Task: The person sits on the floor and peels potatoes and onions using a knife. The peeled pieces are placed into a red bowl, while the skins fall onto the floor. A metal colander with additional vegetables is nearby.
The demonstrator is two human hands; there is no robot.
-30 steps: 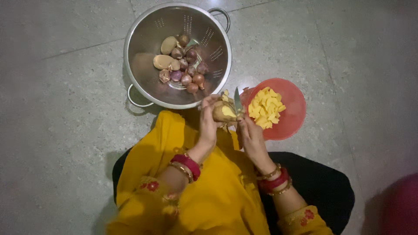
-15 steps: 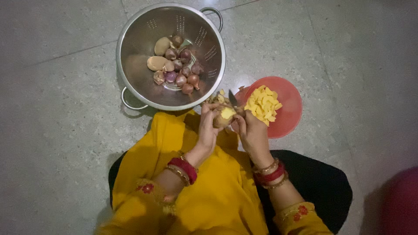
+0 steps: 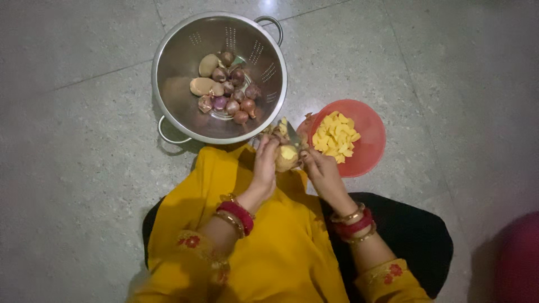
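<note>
A person seated on a grey speckled floor (image 3: pixel 84 185) is seen from above, dressed in a mustard-yellow garment (image 3: pixel 281 247) with red embroidery at the cuffs. Red and gold bangles (image 3: pixel 236 216) are worn on both wrists.

A partly peeled potato (image 3: pixel 286 158) is held in front of the body, between a steel colander and a red bowl. The left hand (image 3: pixel 265 163) is closed around the potato from its left side, so the grip is shut on it. The right hand (image 3: pixel 319 168) is closed around the handle of a small knife (image 3: pixel 292 134), whose blade is pointed away from the body and is laid against the top of the potato. Pale yellow flesh is exposed where the skin has been removed, and a few strips of peel (image 3: pixel 279 128) are seen at the far side of the potato; whether they hang from it cannot be told.

The steel colander (image 3: pixel 168 73), round with two loop handles, is placed on the floor ahead and to the left. Inside it, two unpeeled potatoes (image 3: pixel 203 76) are lying beside a cluster of small reddish onions (image 3: pixel 236 92).

The red bowl (image 3: pixel 368 140) is set on the floor just right of the hands. It is filled with yellow potato pieces (image 3: pixel 336 137).
</note>
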